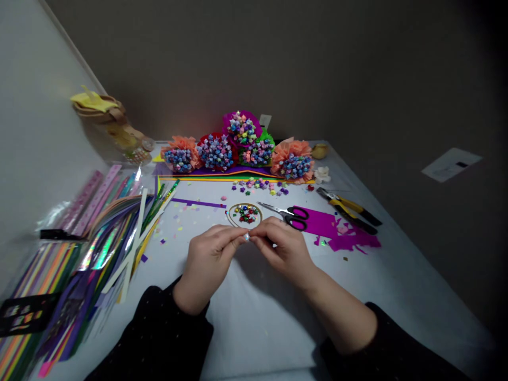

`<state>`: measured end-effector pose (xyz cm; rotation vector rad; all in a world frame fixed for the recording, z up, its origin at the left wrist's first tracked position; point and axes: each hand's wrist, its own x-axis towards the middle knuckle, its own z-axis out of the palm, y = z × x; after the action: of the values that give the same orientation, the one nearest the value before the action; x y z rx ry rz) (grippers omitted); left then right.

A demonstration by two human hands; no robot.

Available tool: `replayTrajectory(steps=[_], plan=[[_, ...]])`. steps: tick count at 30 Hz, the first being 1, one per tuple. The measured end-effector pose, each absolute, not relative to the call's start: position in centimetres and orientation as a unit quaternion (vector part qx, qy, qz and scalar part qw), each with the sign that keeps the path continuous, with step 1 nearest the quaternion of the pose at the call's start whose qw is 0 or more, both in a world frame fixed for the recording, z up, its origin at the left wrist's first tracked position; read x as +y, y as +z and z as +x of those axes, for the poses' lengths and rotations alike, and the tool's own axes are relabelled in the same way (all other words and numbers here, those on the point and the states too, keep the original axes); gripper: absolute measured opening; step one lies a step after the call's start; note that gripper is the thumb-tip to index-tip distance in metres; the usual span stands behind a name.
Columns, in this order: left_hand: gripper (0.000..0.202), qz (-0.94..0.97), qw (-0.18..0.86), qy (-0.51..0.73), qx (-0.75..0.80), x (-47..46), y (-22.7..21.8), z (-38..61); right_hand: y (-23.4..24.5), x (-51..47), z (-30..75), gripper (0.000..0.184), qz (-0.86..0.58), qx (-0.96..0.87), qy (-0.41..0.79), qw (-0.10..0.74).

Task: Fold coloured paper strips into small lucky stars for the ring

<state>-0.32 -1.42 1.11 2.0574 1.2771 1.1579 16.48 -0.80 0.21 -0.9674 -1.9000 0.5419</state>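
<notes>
The person's left hand (208,259) and right hand (281,254) are held low over the table, close together near the middle. The fingers of both curl inward, and together they pinch a tiny silvery piece of paper (246,237) at the fingertips. It's too small to make out whether it is a strip or a folded star. It sits just in front of a round gold ring (262,217) lying flat on the white table (254,323), with a heap of little red, green and gold paper stars (246,214) inside it.

Just to the right of the ring are black-and-pink scissors (293,218), lying closed with their tips pointing at it. Further right are purple paper scraps (349,238) and yellow-and-black pliers (347,210). To the left, long bundles of colored and shiny paper strips (51,286) fan across the table's left side. A thin purple strip (198,203) lies on the table beyond the left hand, among bits of confetti. At the far edge, a row of paper-wrapped bouquets of small stars (242,148) stands behind a scatter of loose stars (257,184). Dark dotted sleeves (159,328) cover both forearms up to the wrists or just beyond.
</notes>
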Motion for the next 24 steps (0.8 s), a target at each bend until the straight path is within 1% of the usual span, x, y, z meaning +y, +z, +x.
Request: replayTrajectory(steps=[6,17,24], plan=[[0.016,0.773,0.189,0.403,0.452,-1.4,1.0,-0.5,0.0,-0.7,16.5,0.015,-0.387,-0.780,0.210,0.445],[0.016,0.772,0.181,0.414,0.448,-1.5,0.4,-0.3,-0.4,-1.0,16.1,0.013,-0.388,-0.783,0.171,0.456],[0.017,0.778,0.164,0.414,0.443,-1.6,0.4,-0.1,-0.3,-1.4,15.5,0.015,-0.428,-0.762,0.168,0.456]])
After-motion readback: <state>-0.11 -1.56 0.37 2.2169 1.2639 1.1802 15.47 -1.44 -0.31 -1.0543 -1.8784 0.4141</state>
